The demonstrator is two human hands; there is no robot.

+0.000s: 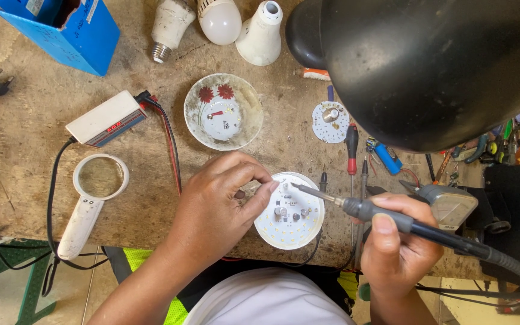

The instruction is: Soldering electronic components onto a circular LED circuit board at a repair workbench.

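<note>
Fingers (254,188) of the left hand (215,207) are pressed together, pinching something too small to make out at the edge of the round white board (290,210). That grip looks meant to keep the board from sliding. The right hand (395,247) has its fingers curled tight around a grey soldering iron (392,219), held like a pen so the thin tip can land on one tiny spot. The tip rests near the top of the board, close to the left fingertips. The board lies flat on the wooden bench (37,120), right at the near edge, close to the person.

Farther back sits a flowered bowl (224,111) with small parts inside, so they cannot roll off. Three light bulbs (221,21) lie at the far edge, next to a blue box (73,30). A white meter (106,118) with wires and a magnifying glass (94,192) lie to the left. A second small board (330,122) and a red screwdriver (352,147) rest to the right, under a big black lamp (434,66) that hangs over the work to light it.
</note>
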